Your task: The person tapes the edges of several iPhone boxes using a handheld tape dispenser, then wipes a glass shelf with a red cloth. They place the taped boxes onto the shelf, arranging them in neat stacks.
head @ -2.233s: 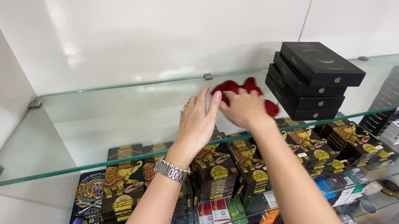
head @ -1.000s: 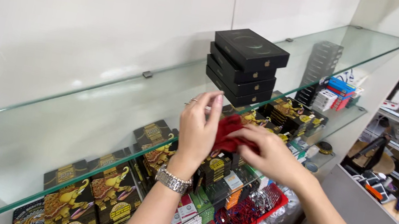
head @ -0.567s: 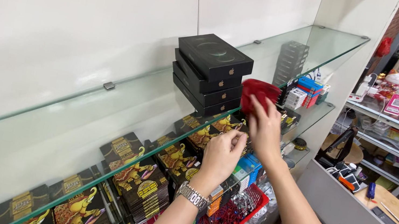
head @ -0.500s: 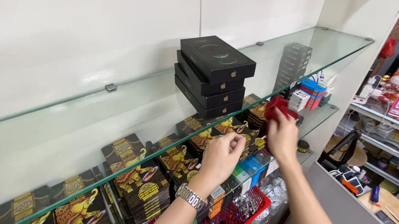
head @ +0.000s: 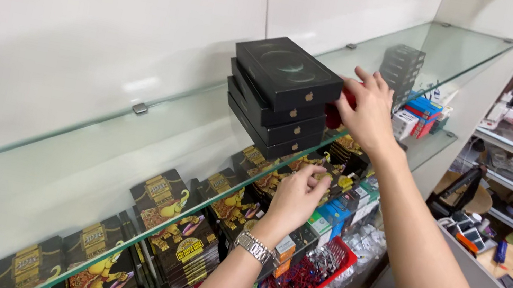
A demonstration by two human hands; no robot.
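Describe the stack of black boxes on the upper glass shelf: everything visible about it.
The stack of black boxes holds four flat, rectangular boxes, matte black like printed cardboard, each with a small gold mark on its end face and a faint dark picture on the top lid. They lie flat, slightly fanned rather than squared up, on the upper glass shelf near its front edge. The right hand, gripping a red object, sits at the stack's right side, at or against the top boxes. The left hand is below, at the shelf edge, apart from it.
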